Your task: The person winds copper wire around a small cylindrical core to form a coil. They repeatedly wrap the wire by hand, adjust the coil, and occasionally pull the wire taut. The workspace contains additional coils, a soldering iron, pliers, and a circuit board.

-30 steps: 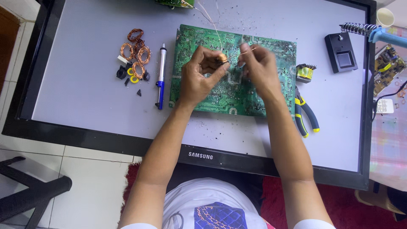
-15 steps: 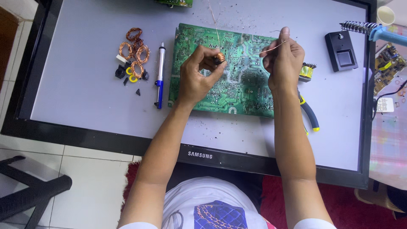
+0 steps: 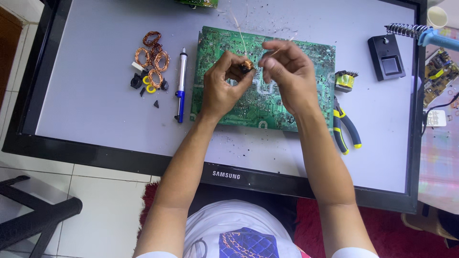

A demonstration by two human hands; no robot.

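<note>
Your left hand [image 3: 224, 86] pinches a small copper coil [image 3: 247, 65] above the green circuit board [image 3: 306, 71] (flat on the tabletop [image 3: 95, 114]). Your right hand [image 3: 287, 71], fingers pinched, pulls its thin wire [image 3: 275, 48].

We are looking down at our two hands over a green circuit board [image 3: 306, 102]. Our left hand [image 3: 224, 88] is pinching a small copper coil [image 3: 247, 64] with its fingertips. Our right hand [image 3: 287, 74] is holding a thin copper wire [image 3: 239, 36] that is running up from the coil. The board is lying on a big flat screen [image 3: 95, 114]. Copper wire rings [image 3: 152, 62] and a blue and white pump tool [image 3: 180, 86] are lying to the left. Yellow and black pliers [image 3: 346, 129] are lying just right of the board.
</note>
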